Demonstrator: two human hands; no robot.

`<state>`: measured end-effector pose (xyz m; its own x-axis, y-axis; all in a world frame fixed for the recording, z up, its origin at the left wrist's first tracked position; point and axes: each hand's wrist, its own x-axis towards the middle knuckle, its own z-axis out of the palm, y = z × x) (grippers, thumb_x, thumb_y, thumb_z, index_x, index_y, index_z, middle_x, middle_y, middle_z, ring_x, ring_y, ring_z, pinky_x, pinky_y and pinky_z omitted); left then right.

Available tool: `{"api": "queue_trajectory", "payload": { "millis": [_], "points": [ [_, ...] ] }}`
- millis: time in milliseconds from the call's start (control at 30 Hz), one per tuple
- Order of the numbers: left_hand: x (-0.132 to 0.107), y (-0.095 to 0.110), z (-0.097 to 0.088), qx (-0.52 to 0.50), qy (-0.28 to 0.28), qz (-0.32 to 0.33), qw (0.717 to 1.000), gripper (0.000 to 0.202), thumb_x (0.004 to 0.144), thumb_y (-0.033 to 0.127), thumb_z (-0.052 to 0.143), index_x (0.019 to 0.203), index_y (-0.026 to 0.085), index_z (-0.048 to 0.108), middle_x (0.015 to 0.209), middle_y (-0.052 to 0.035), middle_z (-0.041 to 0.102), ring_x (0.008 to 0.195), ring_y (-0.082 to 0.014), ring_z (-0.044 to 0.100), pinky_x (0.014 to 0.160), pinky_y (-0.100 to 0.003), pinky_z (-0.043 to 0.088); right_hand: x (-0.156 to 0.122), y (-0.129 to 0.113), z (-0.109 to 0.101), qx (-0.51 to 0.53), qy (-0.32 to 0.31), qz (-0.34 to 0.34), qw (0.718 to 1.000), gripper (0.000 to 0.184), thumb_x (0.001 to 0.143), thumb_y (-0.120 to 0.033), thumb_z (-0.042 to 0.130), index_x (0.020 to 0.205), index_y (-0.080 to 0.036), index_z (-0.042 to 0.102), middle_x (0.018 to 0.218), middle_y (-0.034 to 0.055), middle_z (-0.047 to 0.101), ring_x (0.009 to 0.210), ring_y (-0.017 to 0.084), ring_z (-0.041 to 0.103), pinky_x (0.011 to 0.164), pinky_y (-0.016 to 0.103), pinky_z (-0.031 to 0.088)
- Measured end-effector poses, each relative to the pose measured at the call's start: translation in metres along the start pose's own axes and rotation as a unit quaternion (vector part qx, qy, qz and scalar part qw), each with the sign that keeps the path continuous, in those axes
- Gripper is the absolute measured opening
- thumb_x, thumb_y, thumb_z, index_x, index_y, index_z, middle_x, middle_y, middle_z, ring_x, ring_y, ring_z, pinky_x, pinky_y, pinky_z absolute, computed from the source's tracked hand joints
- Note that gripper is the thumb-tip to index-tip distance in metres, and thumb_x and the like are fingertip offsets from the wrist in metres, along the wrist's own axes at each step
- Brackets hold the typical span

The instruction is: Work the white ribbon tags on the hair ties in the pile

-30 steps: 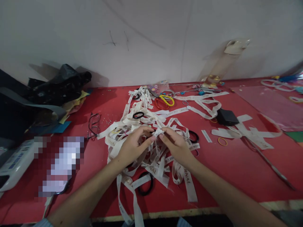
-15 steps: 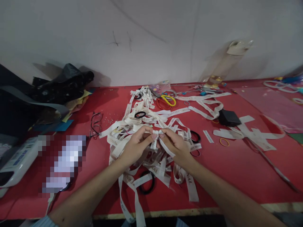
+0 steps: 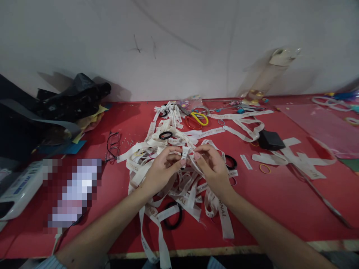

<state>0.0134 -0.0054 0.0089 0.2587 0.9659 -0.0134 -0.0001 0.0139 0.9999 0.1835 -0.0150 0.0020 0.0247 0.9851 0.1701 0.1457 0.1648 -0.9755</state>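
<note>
The red desk [image 3: 280, 194] carries a loose heap of white printed ribbon [image 3: 179, 188] towards the middle of its near edge, where both arms reach it easily. Above the heap the left hand [image 3: 161, 170] and right hand [image 3: 214, 168] meet. Their fingers are narrowed to a pinch on one short ribbon strip [image 3: 187, 152], raised clear of the tangle, probably so it can be handled alone.

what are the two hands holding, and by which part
The left hand and right hand each pinch a narrow white printed ribbon strip between thumb and fingertips, side by side, above the pile of white ribbons.
</note>
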Motion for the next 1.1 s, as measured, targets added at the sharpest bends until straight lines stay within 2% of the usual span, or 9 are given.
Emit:
{"api": "queue_trajectory", "payload": {
  "millis": [167,433,600,667,767,867,933,967,1100],
  "points": [
    [0.0,0.0,0.001,0.028,0.007,0.037,0.999,0.024,0.081,0.027,0.068,0.101,0.019,0.057,0.099,-0.0037,0.066,0.093,-0.0145,0.066,0.082,-0.026,0.051,0.001,-0.001,0.005,0.048,-0.072,0.064,0.994,0.021,0.086,-0.041,0.064,0.093,-0.023,0.056,0.088,0.001,0.058,0.075,0.014,0.056,0.067,0.025,0.045],
    [-0.001,0.005,-0.002,0.048,0.011,0.048,0.998,0.021,0.08,0.032,0.069,0.09,0.019,0.055,0.085,-0.0006,0.062,0.078,-0.0131,0.061,0.07,-0.024,0.05,0.004,0.002,0.006,0.08,-0.094,0.09,0.988,0.023,0.082,-0.042,0.068,0.092,-0.023,0.062,0.085,0.0005,0.06,0.072,0.014,0.053,0.064,0.024,0.043],
    [0.004,0.014,-0.011,0.12,-0.027,0.105,0.987,0.009,0.088,0.026,0.057,0.089,0.018,0.062,0.087,-0.0033,0.065,0.079,-0.0147,0.064,0.072,-0.026,0.052,0.005,0.002,0.008,0.083,-0.112,0.106,0.984,0.025,0.076,-0.039,0.074,0.079,-0.021,0.057,0.075,-0.0024,0.056,0.065,0.012,0.05,0.061,0.024,0.041],
    [0.005,0.026,-0.03,0.208,-0.033,0.125,0.969,0.013,0.088,0.029,0.059,0.093,0.02,0.066,0.093,-0.0048,0.069,0.084,-0.0164,0.065,0.074,-0.027,0.052,0.006,0.002,0.008,0.088,-0.114,0.115,0.983,0.027,0.075,-0.041,0.073,0.079,-0.021,0.056,0.074,-0.0025,0.054,0.064,0.011,0.049,0.06,0.023,0.04],
    [0.002,0.049,-0.08,0.354,0.146,0.157,0.91,0.019,0.088,0.037,0.06,0.096,0.022,0.069,0.092,-0.0029,0.071,0.084,-0.0165,0.064,0.079,-0.028,0.048,0.006,0.002,0.009,0.095,-0.118,0.12,0.981,0.027,0.077,-0.041,0.071,0.079,-0.02,0.054,0.074,-0.0024,0.053,0.065,0.01,0.048,0.06,0.023,0.04],
    [-0.008,0.058,-0.14,0.565,0.324,0.053,0.757,0.032,0.087,0.049,0.057,0.096,0.02,0.07,0.083,-0.0028,0.068,0.07,-0.0168,0.058,0.071,-0.028,0.042,0.006,0.002,0.008,0.104,-0.124,0.115,0.98,0.028,0.078,-0.042,0.07,0.079,-0.02,0.053,0.074,-0.003,0.051,0.063,0.009,0.047,0.059,0.023,0.039],
    [-0.014,0.053,-0.171,0.657,0.305,-0.022,0.689,0.042,0.083,0.057,0.057,0.081,0.019,0.072,0.068,-0.0033,0.064,0.053,-0.014,0.046,0.059,-0.024,0.032,0.006,0.003,0.008,0.105,-0.125,0.109,0.981,0.028,0.078,-0.041,0.07,0.078,-0.02,0.052,0.074,-0.0032,0.05,0.063,0.009,0.046,0.059,0.023,0.039],
    [-0.015,0.048,-0.182,0.674,0.272,-0.051,0.685,0.043,0.081,0.058,0.058,0.073,0.018,0.072,0.061,-0.0031,0.062,0.049,-0.013,0.041,0.056,-0.023,0.028,0.006,0.003,0.008,0.105,-0.125,0.107,0.981,0.028,0.078,-0.041,0.071,0.078,-0.02,0.052,0.074,-0.0033,0.05,0.064,0.009,0.046,0.059,0.023,0.038],
    [-0.004,0.03,-0.2,0.62,0.209,-0.139,0.744,0.034,0.083,0.05,0.057,0.076,0.02,0.073,0.059,-0.0013,0.063,0.052,-0.014,0.046,0.054,-0.021,0.028,0.007,0.005,0.009,0.105,-0.124,0.104,0.981,0.028,0.078,-0.041,0.07,0.078,-0.02,0.052,0.074,-0.0034,0.05,0.066,0.01,0.047,0.062,0.023,0.04]
  ]
}}
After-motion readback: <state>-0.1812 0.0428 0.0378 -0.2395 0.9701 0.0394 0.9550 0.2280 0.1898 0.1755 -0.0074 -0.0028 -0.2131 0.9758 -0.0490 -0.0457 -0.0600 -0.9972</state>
